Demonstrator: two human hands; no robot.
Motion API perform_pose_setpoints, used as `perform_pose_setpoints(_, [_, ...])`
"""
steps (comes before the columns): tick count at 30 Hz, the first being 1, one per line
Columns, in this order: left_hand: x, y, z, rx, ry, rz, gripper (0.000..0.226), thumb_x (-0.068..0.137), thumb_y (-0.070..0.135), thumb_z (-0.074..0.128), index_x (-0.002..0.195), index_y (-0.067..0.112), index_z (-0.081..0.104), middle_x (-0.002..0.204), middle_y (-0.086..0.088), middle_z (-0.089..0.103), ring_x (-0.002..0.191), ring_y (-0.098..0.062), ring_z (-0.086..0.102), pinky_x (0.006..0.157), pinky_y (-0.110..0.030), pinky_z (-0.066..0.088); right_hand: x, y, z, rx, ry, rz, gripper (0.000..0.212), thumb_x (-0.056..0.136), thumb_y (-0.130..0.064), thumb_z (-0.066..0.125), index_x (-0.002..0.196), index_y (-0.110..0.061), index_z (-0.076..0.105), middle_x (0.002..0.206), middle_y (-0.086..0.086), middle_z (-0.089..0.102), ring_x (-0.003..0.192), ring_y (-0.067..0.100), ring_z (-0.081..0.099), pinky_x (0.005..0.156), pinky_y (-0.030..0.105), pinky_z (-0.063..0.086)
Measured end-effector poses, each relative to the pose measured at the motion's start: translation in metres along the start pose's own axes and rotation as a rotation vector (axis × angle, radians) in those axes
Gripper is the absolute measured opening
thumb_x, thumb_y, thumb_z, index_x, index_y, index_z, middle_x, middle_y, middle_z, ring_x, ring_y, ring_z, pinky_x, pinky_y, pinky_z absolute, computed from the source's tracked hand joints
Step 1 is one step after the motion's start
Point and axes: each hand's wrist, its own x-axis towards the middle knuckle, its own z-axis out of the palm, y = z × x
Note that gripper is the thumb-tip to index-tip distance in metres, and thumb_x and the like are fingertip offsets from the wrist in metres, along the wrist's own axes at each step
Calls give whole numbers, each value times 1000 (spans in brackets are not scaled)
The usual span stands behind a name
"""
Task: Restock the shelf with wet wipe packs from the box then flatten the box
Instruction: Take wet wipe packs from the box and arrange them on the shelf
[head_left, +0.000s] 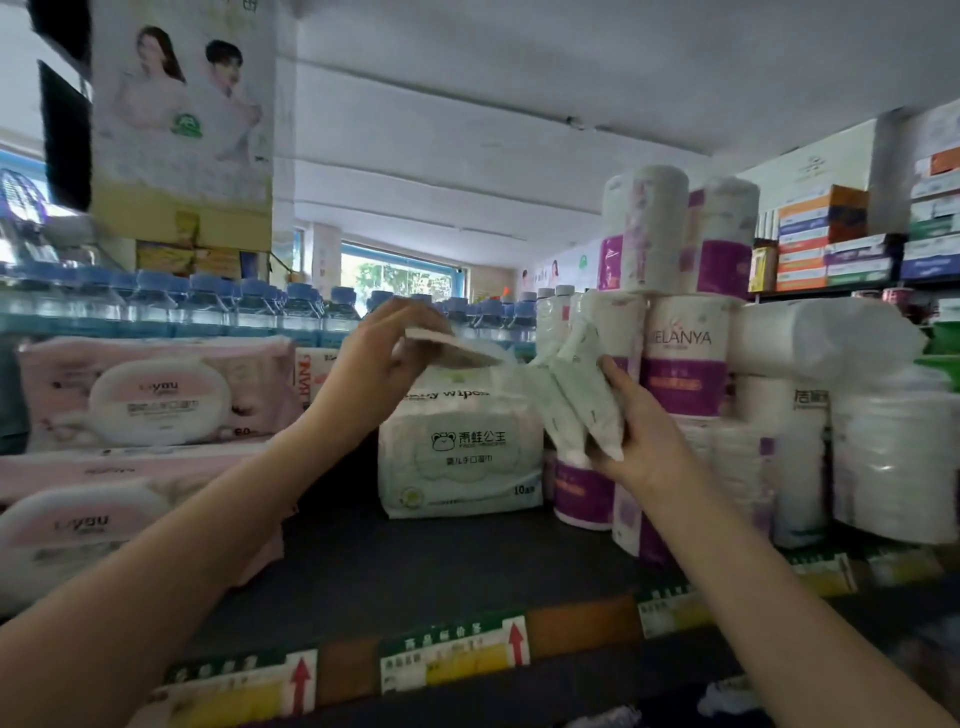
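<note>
A dark shelf (415, 566) runs across the view, its front edge lined with price labels (454, 657) marked by red arrows. On its right side stand stacked toilet paper rolls (685, 358) in white and purple wrap, some piled two high. On the left lie large pink wet wipe packs (156, 395), one above another. Behind them a row of water bottles (208, 306) with blue caps stretches along the back. Near the middle of the shelf sits a white multipack of wipes (462, 457) with a bear logo, well apart from the shelf's front edge.

Above that multipack, the left hand (376, 358) holds a small flat wet wipe pack (447, 345), its fingers curled over the top edge and the thumb beneath. Just to the right, the right hand (644, 431) grips two slim pale green wipe packs (576, 395), held upright and tilted, between the multipack and the toilet rolls. The box is out of view.
</note>
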Motion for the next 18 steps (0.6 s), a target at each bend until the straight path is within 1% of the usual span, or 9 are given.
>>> perform_pose_setpoints(2, [-5, -9, -2, 365, -59, 418, 13, 76, 3, 65, 88, 7, 64, 100, -11, 65, 99, -16, 51, 85, -33, 50, -5, -2, -2, -65, -87, -37, 34, 98, -22, 41, 79, -14, 68, 59, -3, 70, 54, 6, 68, 52, 17, 55])
perform_pose_setpoints(3, [-7, -12, -2, 449, -96, 532, 21, 71, 0, 71, 89, 6, 63, 101, -13, 64, 103, -20, 49, 86, -37, 52, -9, -3, -3, -107, -137, -56, 26, 95, -21, 48, 80, -18, 69, 67, -3, 72, 63, 4, 69, 64, 16, 57])
perform_pose_setpoints(4, [-10, -14, -3, 489, -144, 598, 29, 66, -1, 76, 91, 6, 61, 103, -13, 62, 106, -22, 48, 88, -38, 52, -9, -3, -3, -95, -202, -33, 15, 86, -26, 60, 79, -20, 73, 88, 7, 72, 82, 11, 70, 85, 20, 54])
perform_pose_setpoints(6, [-13, -14, -6, 516, -224, 685, 38, 66, 3, 77, 98, 9, 57, 112, -8, 53, 112, -23, 46, 84, -42, 56, -8, -4, 1, -35, -276, 52, 14, 67, -33, 75, 81, -28, 74, 140, 29, 38, 130, 30, 44, 117, 33, 26])
perform_pose_setpoints(7, [-15, -11, -8, 520, -252, 722, 37, 71, 6, 73, 101, 11, 53, 115, -6, 48, 114, -23, 44, 78, -42, 58, -4, -5, 1, -12, -316, 73, 29, 61, -31, 80, 88, -30, 72, 143, 27, 34, 133, 31, 41, 116, 34, 27])
perform_pose_setpoints(8, [-17, -9, -9, 522, -274, 748, 32, 76, 10, 67, 103, 12, 51, 117, -5, 45, 116, -23, 43, 72, -40, 60, -1, -6, 2, 7, -327, 108, 46, 54, -28, 86, 98, -26, 71, 131, 25, 51, 121, 29, 54, 106, 35, 42])
perform_pose_setpoints(11, [-21, -2, -6, 520, -319, 769, 31, 77, 11, 62, 104, 14, 48, 120, -5, 42, 119, -23, 41, 62, -36, 60, 4, -3, 3, 19, -371, 116, 67, 37, -22, 93, 99, -8, 72, 90, 13, 73, 82, 25, 72, 66, 38, 59])
perform_pose_setpoints(15, [-26, 4, -2, 470, -351, 731, 43, 71, 3, 74, 102, 17, 47, 120, -5, 41, 119, -22, 42, 72, -34, 60, -1, 5, 11, -79, -350, 78, 60, 29, -19, 94, 86, -6, 77, 95, 15, 73, 84, 28, 72, 68, 43, 59])
perform_pose_setpoints(18, [-25, 8, -3, 327, -242, 578, 28, 73, 6, 69, 94, 14, 52, 114, 0, 46, 111, -17, 48, 89, -30, 54, 0, 4, 9, -95, -347, 42, 61, 25, -18, 95, 82, -9, 77, 91, 13, 74, 81, 25, 72, 65, 41, 59])
